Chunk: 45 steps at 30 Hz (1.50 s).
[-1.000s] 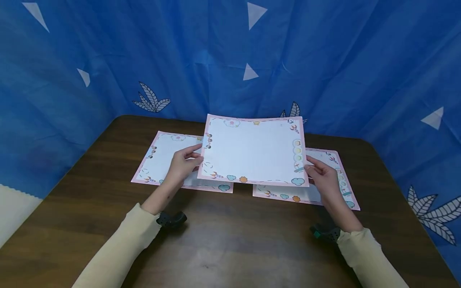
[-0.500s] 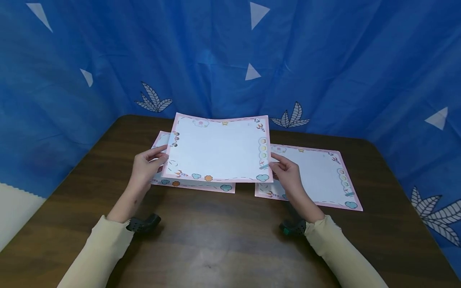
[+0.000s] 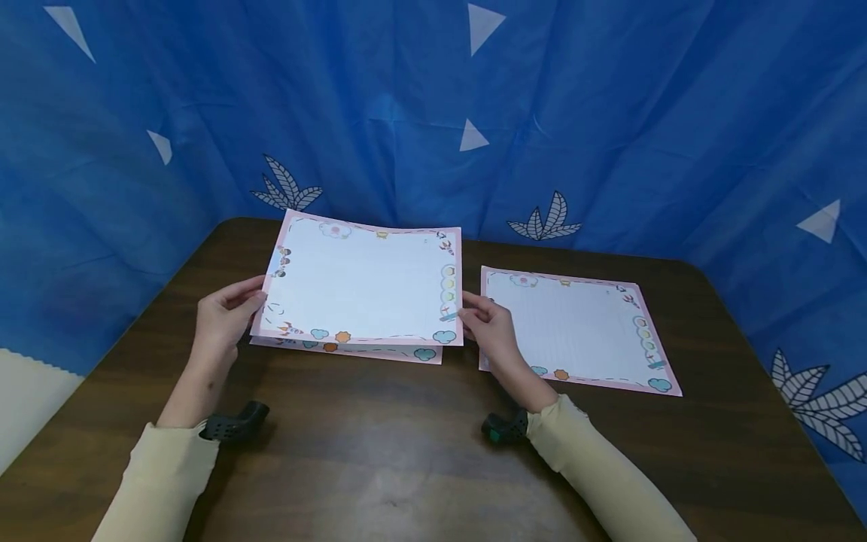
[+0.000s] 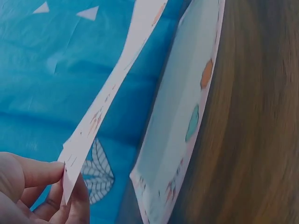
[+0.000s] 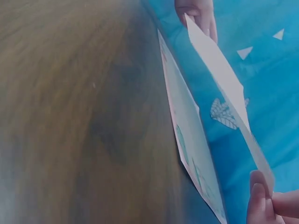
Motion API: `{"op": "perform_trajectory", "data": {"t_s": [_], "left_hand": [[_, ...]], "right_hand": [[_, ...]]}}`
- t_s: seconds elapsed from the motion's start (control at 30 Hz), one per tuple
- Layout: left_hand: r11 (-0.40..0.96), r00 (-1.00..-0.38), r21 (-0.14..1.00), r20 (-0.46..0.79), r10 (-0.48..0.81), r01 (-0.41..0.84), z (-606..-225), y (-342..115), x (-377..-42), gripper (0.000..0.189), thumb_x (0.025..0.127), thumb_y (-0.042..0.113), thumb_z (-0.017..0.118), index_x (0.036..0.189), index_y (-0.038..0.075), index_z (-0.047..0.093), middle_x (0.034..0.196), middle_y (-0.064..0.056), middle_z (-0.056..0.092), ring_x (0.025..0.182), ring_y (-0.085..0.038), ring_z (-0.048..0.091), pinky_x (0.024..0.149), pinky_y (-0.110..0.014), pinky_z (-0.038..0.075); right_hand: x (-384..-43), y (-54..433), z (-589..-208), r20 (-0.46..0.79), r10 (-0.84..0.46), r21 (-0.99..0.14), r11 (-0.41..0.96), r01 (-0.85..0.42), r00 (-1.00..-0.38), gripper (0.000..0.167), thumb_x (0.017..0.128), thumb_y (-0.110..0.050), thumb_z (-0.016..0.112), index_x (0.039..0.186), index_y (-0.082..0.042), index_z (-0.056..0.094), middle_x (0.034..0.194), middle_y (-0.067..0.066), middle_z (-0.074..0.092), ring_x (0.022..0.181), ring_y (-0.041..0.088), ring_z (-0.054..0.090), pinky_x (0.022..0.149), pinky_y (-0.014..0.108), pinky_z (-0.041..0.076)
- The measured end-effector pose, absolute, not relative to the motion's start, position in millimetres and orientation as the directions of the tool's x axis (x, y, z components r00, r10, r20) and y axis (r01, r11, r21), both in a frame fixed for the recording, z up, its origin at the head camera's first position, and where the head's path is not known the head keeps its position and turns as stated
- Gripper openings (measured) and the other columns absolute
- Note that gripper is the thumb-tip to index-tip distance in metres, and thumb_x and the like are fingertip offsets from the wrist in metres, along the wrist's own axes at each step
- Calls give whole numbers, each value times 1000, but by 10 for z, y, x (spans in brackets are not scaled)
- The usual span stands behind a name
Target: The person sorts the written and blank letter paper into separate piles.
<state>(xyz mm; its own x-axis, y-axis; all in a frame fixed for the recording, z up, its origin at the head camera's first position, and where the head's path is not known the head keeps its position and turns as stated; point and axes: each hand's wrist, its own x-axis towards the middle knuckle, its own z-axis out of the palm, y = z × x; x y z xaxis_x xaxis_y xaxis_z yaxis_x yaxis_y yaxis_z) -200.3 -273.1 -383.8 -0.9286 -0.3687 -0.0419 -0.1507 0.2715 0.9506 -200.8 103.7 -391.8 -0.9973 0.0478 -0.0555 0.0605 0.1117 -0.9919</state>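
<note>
A white sheet of paper (image 3: pixel 366 282) with a pink border and small cartoon drawings is held up between both hands. My left hand (image 3: pixel 223 316) pinches its left edge between thumb and fingers; my right hand (image 3: pixel 492 331) pinches the right edge. In the left wrist view the raised sheet (image 4: pixel 100 109) bends slightly and stands apart from a matching lower sheet (image 4: pixel 175 102) on the table. Most of that lower sheet (image 3: pixel 406 354) is hidden under the held one in the head view, with only its front strip showing.
Another matching sheet (image 3: pixel 576 327) lies on the brown wooden table (image 3: pixel 379 452) at the right, partly behind my right hand and wrist. A blue curtain (image 3: pixel 379 98) with white triangles and leaf prints hangs behind the table. Black devices (image 3: pixel 237 423) are strapped to both wrists.
Both hands have carried the held sheet leftward, from between the two table sheets to over the left one. The right table sheet has come mostly into view.
</note>
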Motion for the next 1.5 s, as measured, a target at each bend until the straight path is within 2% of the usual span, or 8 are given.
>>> {"op": "perform_trajectory", "data": {"t_s": [0.23,0.6,0.93,1.1,1.33,1.5], "left_hand": [[381,-922,909,-12,-387,-171,-3823,-2686,-1938,37,94,18,58,128,4,57,123,-16,53,93,-15,49,69,-13,44],[412,-933,894,-19,-358,-177,-3893,-2694,-1958,37,95,18,55,128,1,56,124,-20,52,92,-16,48,66,-11,43],[500,-958,851,-9,-288,-159,-3961,-2736,-1986,37,96,16,54,127,-4,55,123,-25,52,98,-25,49,66,-9,42],[536,-966,826,-37,-255,-173,-3979,-2760,-1988,42,95,20,55,128,-6,53,123,-27,50,103,-32,48,70,-13,41],[538,-962,816,-76,-262,-211,-3993,-2772,-2006,42,96,19,52,129,-6,52,124,-26,49,100,-30,45,63,-15,37],[547,-964,809,-85,-254,-215,-3997,-2760,-2030,43,97,20,50,131,-5,50,127,-28,46,103,-33,44,73,-25,38]], "right_hand": [[-2009,901,-4002,-61,37,-985,159,66,-997,36,89,-6,63,125,-7,60,83,12,62,75,21,63,68,28,53],[-2019,884,-4060,-60,-5,-970,235,57,-998,39,88,-3,65,126,-3,58,78,11,62,65,20,63,61,29,53],[-2024,894,-4066,-78,-66,-929,367,49,-995,44,88,-5,65,129,1,54,72,9,60,59,19,62,57,27,53],[-2042,894,-4066,-71,-80,-920,391,34,-994,43,88,-5,65,129,2,54,70,10,58,56,18,61,55,28,53],[-2081,900,-4054,-105,-111,-917,395,53,-988,40,93,-7,57,131,2,51,69,12,56,53,19,58,52,27,51],[-2098,910,-4048,-109,-129,-906,421,46,-986,39,94,-9,54,132,2,50,65,12,56,48,19,55,48,27,49]]}}
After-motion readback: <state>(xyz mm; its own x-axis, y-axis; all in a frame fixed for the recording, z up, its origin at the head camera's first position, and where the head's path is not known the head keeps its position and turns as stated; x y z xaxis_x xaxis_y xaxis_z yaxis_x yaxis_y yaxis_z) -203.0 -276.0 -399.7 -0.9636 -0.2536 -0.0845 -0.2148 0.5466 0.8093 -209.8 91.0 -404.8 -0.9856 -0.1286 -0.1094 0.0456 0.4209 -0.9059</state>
